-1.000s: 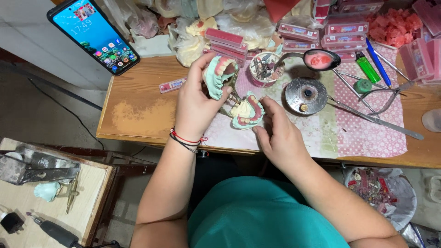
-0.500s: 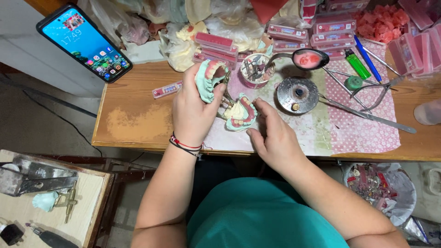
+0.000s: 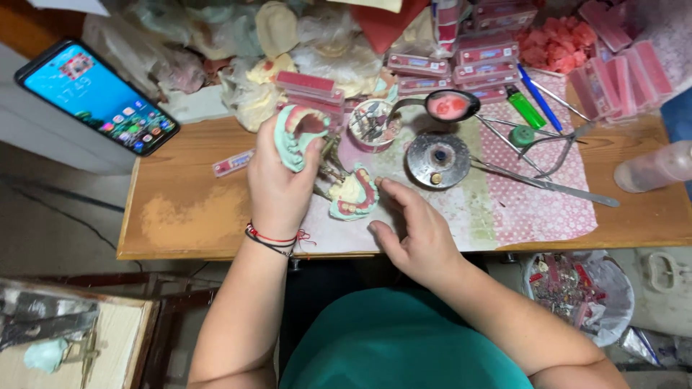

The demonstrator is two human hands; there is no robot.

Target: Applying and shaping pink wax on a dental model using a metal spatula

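Note:
My left hand [image 3: 277, 180] grips a pale green dental cast [image 3: 294, 133] with pink wax and teeth, tilted up over the wooden table [image 3: 180, 216]. A second cast with a pink denture [image 3: 355, 194] lies on the table mat just right of that hand, joined to the metal articulator frame [image 3: 328, 169]. My right hand [image 3: 414, 227] rests beside this lower cast, its fingers spread and its fingertips touching the cast's right edge.
A round metal burner [image 3: 437, 160], a spoon of pink wax [image 3: 448, 106], a small tool cup [image 3: 373, 124], steel instruments [image 3: 548, 184], a green lighter [image 3: 525, 108], pink tooth boxes [image 3: 422, 68], a phone [image 3: 97, 97] and a clear bottle [image 3: 652, 167] crowd the table. A waste bag [image 3: 577, 292] sits below.
My right hand has drawn back from the lower cast and opened its fingers. My left hand still holds the green cast in the same place. The view has shifted slightly.

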